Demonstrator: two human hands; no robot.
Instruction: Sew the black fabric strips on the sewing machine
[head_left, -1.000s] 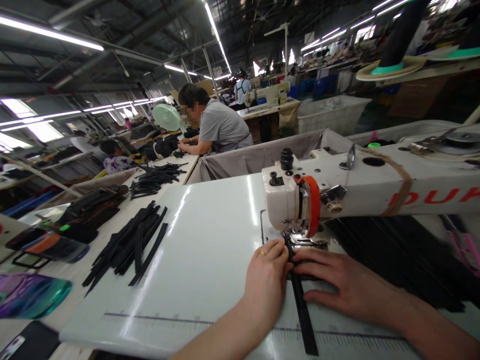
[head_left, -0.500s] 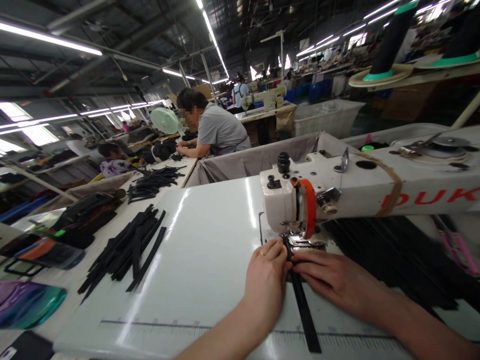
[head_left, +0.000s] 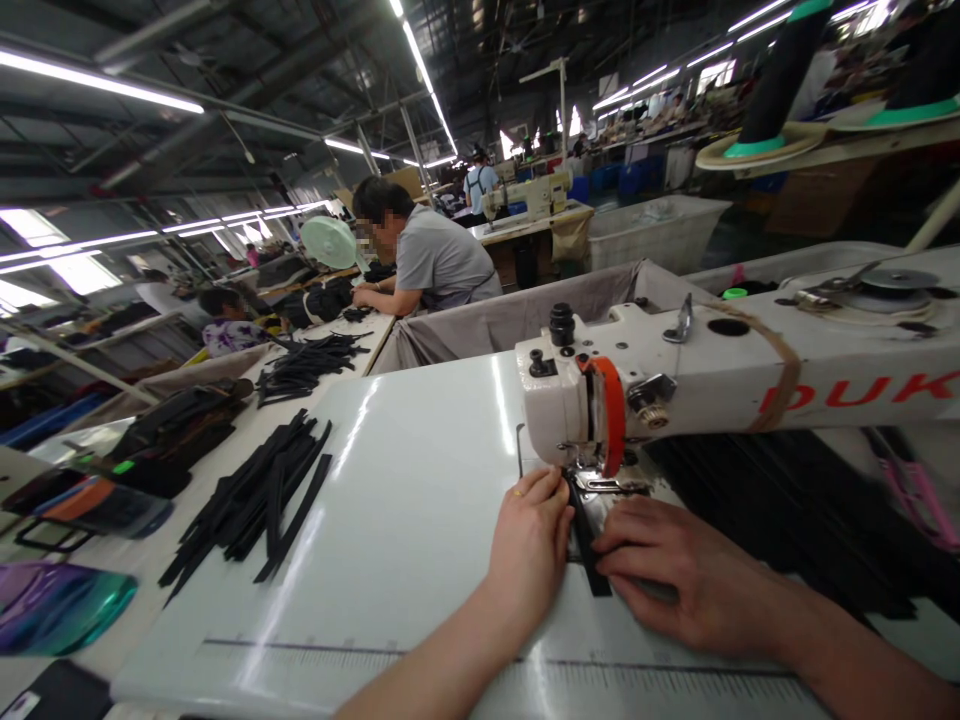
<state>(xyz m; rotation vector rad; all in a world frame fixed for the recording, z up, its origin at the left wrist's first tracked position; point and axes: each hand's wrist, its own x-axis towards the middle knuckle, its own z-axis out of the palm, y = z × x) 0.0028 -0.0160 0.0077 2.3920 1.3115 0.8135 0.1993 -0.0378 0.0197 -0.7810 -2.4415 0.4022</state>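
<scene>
A black strip (head_left: 589,550) lies under the head of the white sewing machine (head_left: 555,405), its near end just short of the printed ruler on the table. My left hand (head_left: 531,530) is beside the strip's left edge near the presser foot, fingers together and pressing on the strip. On the right side, my right hand (head_left: 671,565) pinches the strip's edge closer to its near end, thumb and fingers curled. The needle area is mostly hidden behind the machine head and fingertips.
Black strips (head_left: 247,495) are piled on the table at left, with more strips (head_left: 780,510) beneath the machine arm. Pink-handled scissors (head_left: 919,495) lie at right. A person in grey (head_left: 442,255) works beyond the grey cloth-lined bin (head_left: 517,310). Thread cones (head_left: 776,90) stand upper right.
The black strip has moved forward under the machine head, so less of it extends toward me. My right hand has shifted slightly nearer and its fingers are more curled.
</scene>
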